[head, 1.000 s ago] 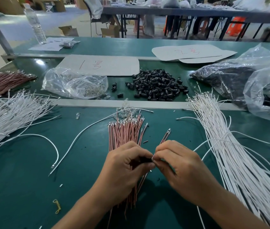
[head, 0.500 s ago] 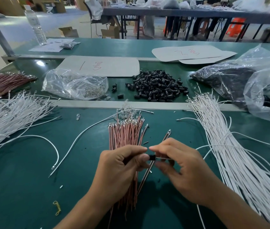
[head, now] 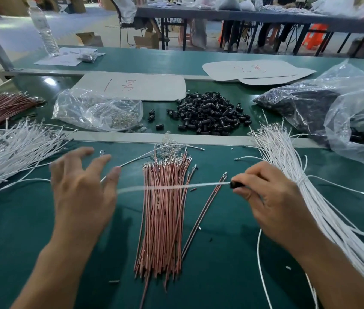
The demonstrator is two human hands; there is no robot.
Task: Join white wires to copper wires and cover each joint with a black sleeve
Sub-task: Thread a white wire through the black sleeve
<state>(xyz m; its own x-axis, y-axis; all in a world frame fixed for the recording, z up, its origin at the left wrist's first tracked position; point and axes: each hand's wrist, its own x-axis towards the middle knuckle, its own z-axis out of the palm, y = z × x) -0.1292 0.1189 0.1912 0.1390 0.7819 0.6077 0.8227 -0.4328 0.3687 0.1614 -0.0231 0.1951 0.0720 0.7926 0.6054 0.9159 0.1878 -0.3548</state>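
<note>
A bundle of copper wires point(head: 163, 210) lies on the green table in front of me. My right hand point(head: 272, 197) pinches a black sleeve point(head: 236, 185), and a blurred white wire point(head: 172, 187) runs from it leftward across the bundle. My left hand point(head: 83, 186) hovers left of the bundle with fingers spread, holding nothing. A heap of black sleeves point(head: 207, 112) sits beyond the grey strip. White wires lie in a bundle at the right point(head: 299, 181) and in another at the left point(head: 9, 152).
A clear bag of metal terminals point(head: 100, 112) lies behind the left hand. A big plastic bag of black parts point(head: 332, 108) fills the back right. Cardboard sheets point(head: 132, 85), a water bottle point(head: 42, 30) and more copper wires point(head: 0, 103) stand farther back.
The hands were together over the copper bundle, working the sleeve. They have moved apart: the left hand let go and swung left, the right carried the sleeved joint to the right.
</note>
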